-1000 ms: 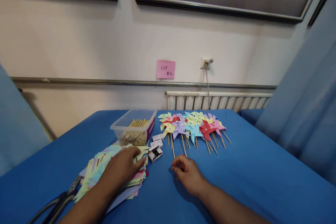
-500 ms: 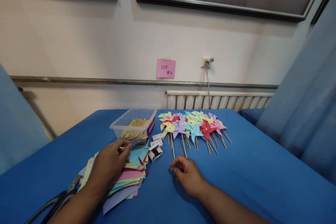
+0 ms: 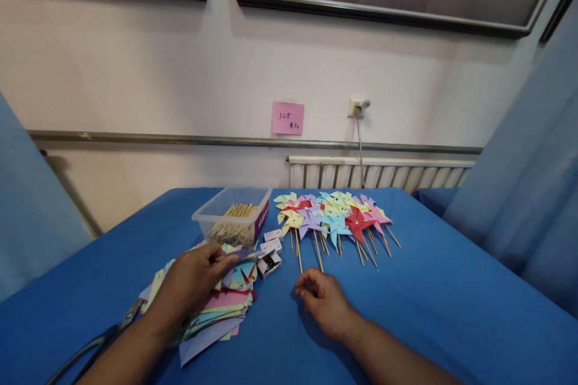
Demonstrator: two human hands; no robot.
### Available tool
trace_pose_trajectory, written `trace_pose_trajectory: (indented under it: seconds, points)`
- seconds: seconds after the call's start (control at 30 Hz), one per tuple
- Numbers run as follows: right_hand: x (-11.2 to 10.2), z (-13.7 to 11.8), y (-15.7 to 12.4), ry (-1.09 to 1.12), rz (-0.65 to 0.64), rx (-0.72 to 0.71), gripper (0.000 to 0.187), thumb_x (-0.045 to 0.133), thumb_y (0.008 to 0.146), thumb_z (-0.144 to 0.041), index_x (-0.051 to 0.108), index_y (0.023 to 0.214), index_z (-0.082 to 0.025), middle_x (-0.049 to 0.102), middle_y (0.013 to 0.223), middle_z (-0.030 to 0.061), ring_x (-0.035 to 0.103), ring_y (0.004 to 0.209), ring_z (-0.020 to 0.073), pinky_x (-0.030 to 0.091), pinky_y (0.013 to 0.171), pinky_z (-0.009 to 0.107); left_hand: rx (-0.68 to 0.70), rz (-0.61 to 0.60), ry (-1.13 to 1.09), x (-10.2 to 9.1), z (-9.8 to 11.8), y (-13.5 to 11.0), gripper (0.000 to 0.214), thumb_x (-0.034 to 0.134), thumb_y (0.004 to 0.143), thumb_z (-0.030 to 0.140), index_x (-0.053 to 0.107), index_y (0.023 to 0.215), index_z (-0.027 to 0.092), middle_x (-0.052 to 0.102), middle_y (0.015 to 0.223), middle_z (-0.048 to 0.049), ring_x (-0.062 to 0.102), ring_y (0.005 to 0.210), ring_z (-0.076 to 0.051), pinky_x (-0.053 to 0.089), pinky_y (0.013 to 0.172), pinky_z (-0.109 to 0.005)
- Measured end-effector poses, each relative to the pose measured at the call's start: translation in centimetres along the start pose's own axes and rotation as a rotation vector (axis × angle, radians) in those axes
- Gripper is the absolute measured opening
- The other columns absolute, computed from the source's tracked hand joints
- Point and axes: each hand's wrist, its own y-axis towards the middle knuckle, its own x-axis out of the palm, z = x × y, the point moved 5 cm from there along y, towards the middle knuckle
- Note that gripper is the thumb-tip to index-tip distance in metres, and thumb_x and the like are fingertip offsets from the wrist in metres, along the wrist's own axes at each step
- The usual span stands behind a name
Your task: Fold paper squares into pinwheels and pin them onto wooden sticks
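Observation:
My left hand (image 3: 196, 274) pinches a thin lilac sheet of paper (image 3: 244, 252) between thumb and fingers. Beneath it spreads a pile of coloured paper pieces (image 3: 226, 301), several with cuts in them. My right hand (image 3: 323, 301) hovers low over the table or rests on it, fingers curled and thumb tip close to the forefinger; whatever lies between them is too small to make out. Beyond that hand lie several finished paper pinwheels (image 3: 338, 224) on thin wooden sticks. Between the hands sits an open small white box (image 3: 270, 263) with dark little pieces inside.
A clear plastic tub (image 3: 210, 215) full of short wooden sticks (image 3: 237, 225) stands behind the paper pile. Two more small white boxes (image 3: 272, 240) are beside it. Scissors (image 3: 120, 331) lie under my left forearm. Blue cloth (image 3: 428, 313) covers the table.
My left hand has shifted slightly to the right, and the lilac sheet in it now shows more, lying above the pile. My right hand stays about where it was.

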Motion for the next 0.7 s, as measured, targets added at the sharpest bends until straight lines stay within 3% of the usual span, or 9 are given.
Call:
trace_pose_trajectory:
  seconds: [0.23, 0.43, 0.6, 0.7]
  points:
    - [0.0, 0.2, 0.0, 0.011, 0.000, 0.011, 0.015, 0.054, 0.072, -0.013, 0.064, 0.081, -0.018, 0.065, 0.068, -0.0009, 0.051, 0.051, 0.0098, 0.038, 0.046, 0.018, 0.009, -0.201, -0.141, 0.6, -0.5, 0.4, 0.037, 0.051, 0.073, 0.054, 0.057, 0.057, 0.021, 0.055, 0.051, 0.0017, 0.048, 0.051, -0.015, 0.030, 0.048, -0.024]
    - [0.0, 0.1, -0.1, 0.003, -0.014, 0.007, 0.016, 0.052, 0.072, -0.012, 0.063, 0.080, -0.019, 0.065, 0.070, -0.0009, 0.051, 0.052, 0.0097, 0.038, 0.048, 0.019, -0.011, -0.416, -0.337, 0.7, -2.1, 0.1, 0.031, 0.057, 0.069, 0.050, 0.068, 0.071, 0.021, 0.058, 0.057, 0.0015, 0.045, 0.049, -0.013, 0.033, 0.046, -0.022]
    - [0.1, 0.1, -0.2, -0.003, -0.024, -0.001, 0.018, 0.050, 0.071, -0.009, 0.062, 0.080, -0.018, 0.063, 0.069, -0.0012, 0.051, 0.051, 0.0096, 0.037, 0.047, 0.019, 0.003, -0.365, -0.509, 0.6, -2.7, 0.4, 0.032, 0.060, 0.070, 0.049, 0.071, 0.077, 0.020, 0.067, 0.071, -0.0019, 0.056, 0.063, -0.017, 0.042, 0.056, -0.023]
    - [0.1, 0.1, -0.2, 0.004, -0.026, 0.002, 0.018, 0.050, 0.071, -0.009, 0.062, 0.081, -0.019, 0.065, 0.071, -0.0010, 0.052, 0.053, 0.0103, 0.039, 0.049, 0.020, -0.101, -0.209, -0.561, 0.0, -3.2, 0.7, 0.035, 0.062, 0.069, 0.050, 0.068, 0.076, 0.017, 0.065, 0.065, -0.0022, 0.055, 0.058, -0.017, 0.042, 0.051, -0.024]
